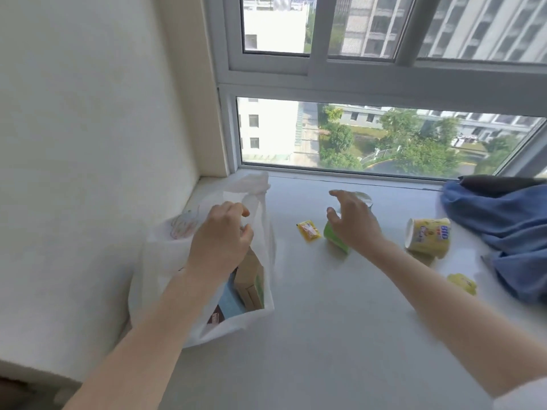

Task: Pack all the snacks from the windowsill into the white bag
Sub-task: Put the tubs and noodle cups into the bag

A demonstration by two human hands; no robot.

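While the left hand [220, 241] pinches the white bag [165, 261] open, the right hand [353, 221] hovers, fingers spread and empty, directly over the toppled green cup [334, 238] on the windowsill [325, 321]; bag lies leftward.

Bare windowsill [325, 321] lies open at six o'clock — the yellow cup [429, 236] and blue cloth [509, 232] crowd three o'clock, the white bag [165, 261] blocks nine.
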